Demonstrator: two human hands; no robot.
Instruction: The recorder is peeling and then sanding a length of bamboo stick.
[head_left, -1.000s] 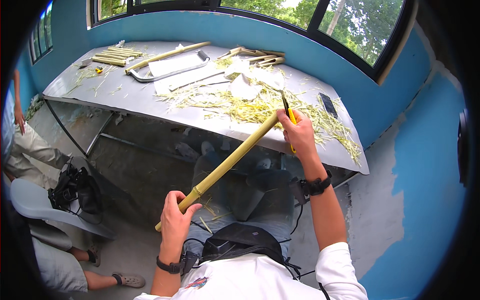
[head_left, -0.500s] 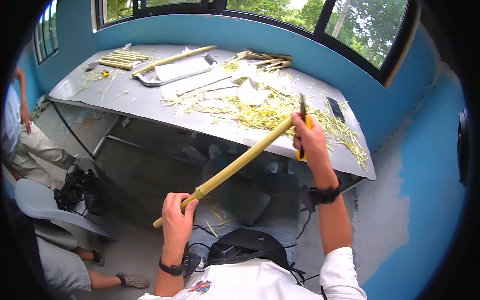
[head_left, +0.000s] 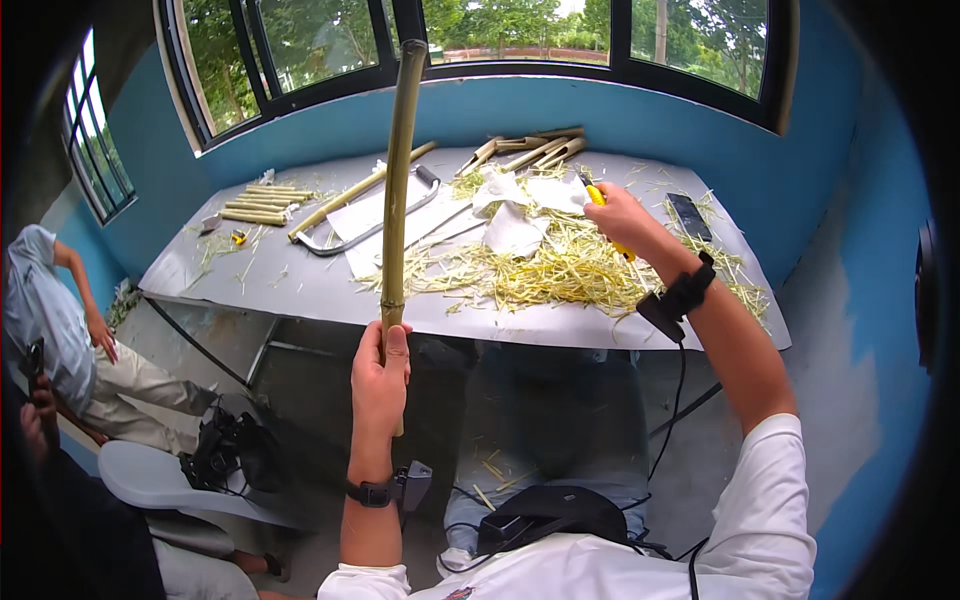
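Note:
My left hand (head_left: 380,375) is wrapped round the lower part of a long bamboo pole (head_left: 399,190). The pole stands nearly upright in front of the table, its top reaching up before the window. Over the right part of the table, my right hand (head_left: 632,222) grips a yellow utility knife (head_left: 597,194), apart from the pole. The knife's dark tip end points up and away. Below this hand lies a heap of pale bamboo shavings (head_left: 560,275), with crumpled white paper (head_left: 515,230) beside it.
On the table (head_left: 300,285) lie a bow saw (head_left: 345,243), cut bamboo lengths (head_left: 258,212), split bamboo pieces (head_left: 545,152), a phone (head_left: 689,217) and a small yellow tool (head_left: 239,237). To the left are a chair (head_left: 150,480) with a black bag (head_left: 228,445) and two other people.
The pole has swung from a slant across my lap to nearly upright. My right hand has let go of its upper end and moved away with the knife.

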